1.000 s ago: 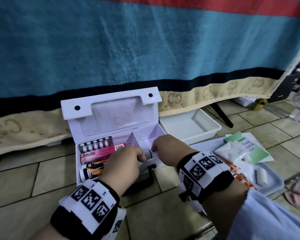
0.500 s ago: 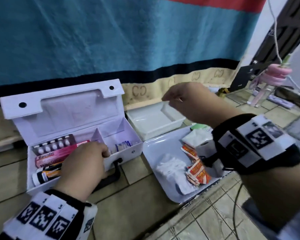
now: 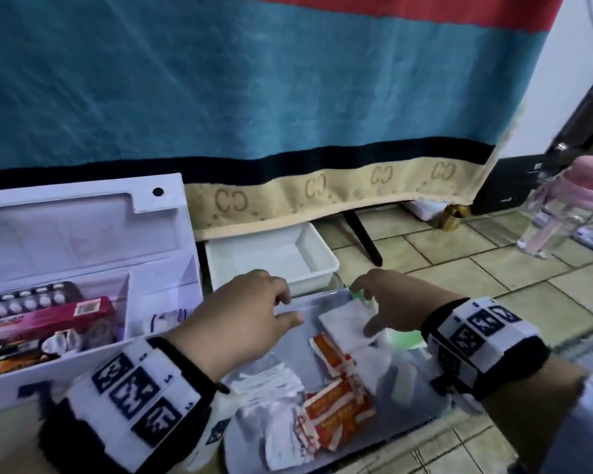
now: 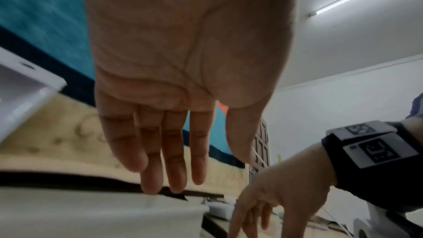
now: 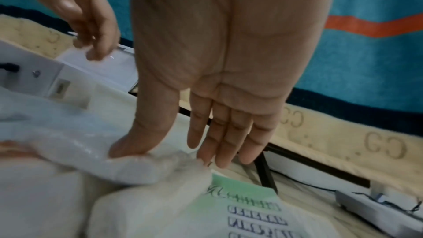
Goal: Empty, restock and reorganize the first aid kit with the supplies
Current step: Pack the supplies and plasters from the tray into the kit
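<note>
Hands come first: the right hand (image 3: 387,302) is spread flat, fingers straight, and its thumb and fingertips touch a white gauze pack (image 3: 346,325). It pinches nothing yet. The left hand (image 3: 240,319) is loose and holds nothing; it hangs over the near-left part of the tray (image 3: 421,408).

The gauze pack lies right under the right hand, at about 9 o'clock from the palm in the head view. A green and white paper packet (image 5: 249,200) lies partly under it. It looks like the person wants this pack next, so the hand comes down flat to feel for an edge.

Orange sachets (image 3: 336,398) lie at 6 o'clock from the gauze pack, and white wrapped pads (image 3: 271,405) lie at 7 o'clock. All these supplies sit together on the tray, likely so they are easy to sort.

The first aid kit (image 3: 93,302) stands open at 9 o'clock from the tray, just beside it on the tiled floor (image 3: 528,285). Its lid leans back, so both hands can reach in. The left part holds a pink box (image 3: 48,318), a pill strip (image 3: 24,301) and more. The right part holds a small white thing, too blurry to name.

An empty white tub (image 3: 271,258) sits at 12 o'clock from the tray. A blue cloth (image 3: 254,80) hangs behind everything.
</note>
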A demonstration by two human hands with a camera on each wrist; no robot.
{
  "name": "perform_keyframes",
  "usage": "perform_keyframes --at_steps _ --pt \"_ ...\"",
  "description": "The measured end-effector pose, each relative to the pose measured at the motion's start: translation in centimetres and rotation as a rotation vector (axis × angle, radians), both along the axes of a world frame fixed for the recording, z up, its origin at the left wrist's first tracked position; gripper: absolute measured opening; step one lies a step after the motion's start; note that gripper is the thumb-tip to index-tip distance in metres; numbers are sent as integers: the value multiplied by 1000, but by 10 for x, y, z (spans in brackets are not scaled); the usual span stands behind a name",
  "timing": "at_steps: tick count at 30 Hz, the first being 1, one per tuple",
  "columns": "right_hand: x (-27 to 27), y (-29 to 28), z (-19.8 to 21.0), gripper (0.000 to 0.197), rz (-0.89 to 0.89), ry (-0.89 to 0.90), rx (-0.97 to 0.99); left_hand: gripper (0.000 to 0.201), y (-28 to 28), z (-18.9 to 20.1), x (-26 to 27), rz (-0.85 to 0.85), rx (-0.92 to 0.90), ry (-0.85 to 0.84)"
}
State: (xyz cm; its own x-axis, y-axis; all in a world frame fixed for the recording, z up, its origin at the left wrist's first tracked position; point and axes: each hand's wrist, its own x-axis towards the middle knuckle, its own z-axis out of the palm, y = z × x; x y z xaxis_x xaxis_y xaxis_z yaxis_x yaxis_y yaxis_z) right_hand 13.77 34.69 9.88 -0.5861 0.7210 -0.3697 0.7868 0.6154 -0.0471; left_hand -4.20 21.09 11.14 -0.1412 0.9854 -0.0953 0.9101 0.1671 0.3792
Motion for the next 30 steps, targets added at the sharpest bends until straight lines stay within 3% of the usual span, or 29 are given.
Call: perform_keyframes --at_steps 5,8,14,17,21,26,30 --pt "3 16 -16 52 75 72 -54 54 56 -19 38 -73 -179 33" --pt "3 24 -25 58 108 147 -72 50 76 -25 57 -95 -216 45" --pt "3 39 -23 63 119 243 -110 63 90 -33 64 -85 -297 127" --pt "10 39 -3 40 152 272 -83 64 90 -34 60 -41 -304 106" --pt "22 22 11 25 300 147 -45 47 86 -32 54 55 -247 76" --pt "23 7 -1 63 461 32 1 37 76 -19 43 195 -147 -19" --pt "17 0 -11 61 524 -29 82 38 66 -14 39 255 -68 -16"
